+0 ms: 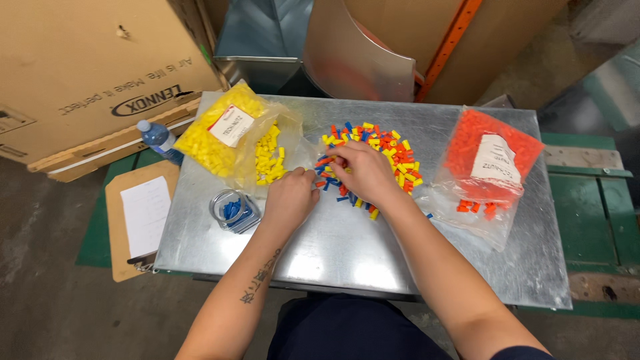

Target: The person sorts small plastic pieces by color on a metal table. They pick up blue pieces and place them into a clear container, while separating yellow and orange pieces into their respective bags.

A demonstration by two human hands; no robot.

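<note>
Both hands reach palm-down into mixed coloured caps point(393, 150): right hand point(360, 172) pinching one, left hand point(290, 197) loosely curled, grip unclear.

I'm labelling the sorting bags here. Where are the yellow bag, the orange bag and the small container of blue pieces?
yellow bag point(217, 143): head view, on its yellow filling.
orange bag point(467, 143): head view, on its orange filling.
container of blue pieces point(235, 211): head view, on the blue contents.

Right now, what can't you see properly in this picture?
- Head view: the pieces under the right hand in the mixed pile, hidden by the hand.
- Left hand fingertips, curled under; any piece held is hidden.
- Blue pieces in the clear tub: too small to count.
- Water bottle: table edge hides its lower part.
</note>
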